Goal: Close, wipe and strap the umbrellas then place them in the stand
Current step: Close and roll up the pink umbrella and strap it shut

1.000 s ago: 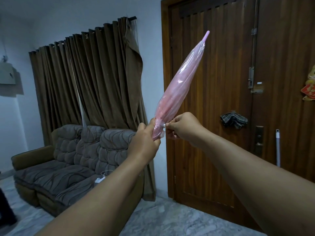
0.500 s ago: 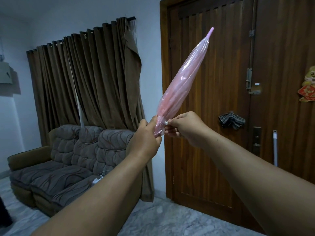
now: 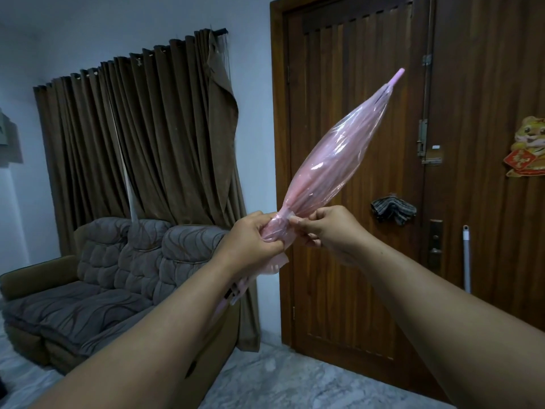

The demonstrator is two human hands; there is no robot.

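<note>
Umbrella: a see-through pink umbrella (image 3: 330, 160), folded shut, held up in mid-air in front of the wooden door, tilted so its tip points up and to the right.
Tip: a short pink ferrule (image 3: 397, 76) at the top end, clear of everything.
Canopy: gathered loosely, bulging in the middle and pinched narrow low down, just above the hands.
Strap: a pale band (image 3: 286, 215) wraps the narrow neck of the canopy; I cannot tell from here whether it is fastened.
Left hand: the left hand (image 3: 250, 242) is wrapped tight around the bunched lower canopy, thumb on top, fingers closed round the plastic.
Right hand: the right hand (image 3: 327, 228) meets it from the other side, thumb and fingertips pinched on the strap right beside the left hand's thumb.
Handle end: the shaft and a fold of pink plastic stick out below the left hand, partly hidden behind that forearm.
Door: a dark wooden door (image 3: 348, 261) behind the umbrella, with a striped cloth (image 3: 393, 209) draped over its handle.
Pole: a pale stick (image 3: 466, 258) leans against the door to the right.
Decoration: a red and gold cut-out (image 3: 528, 149) on the door's right leaf.
Curtain: brown curtains (image 3: 132, 137) to the left.
Sofa: a grey padded sofa (image 3: 97, 284) below them, on a marble floor (image 3: 280, 382).
</note>
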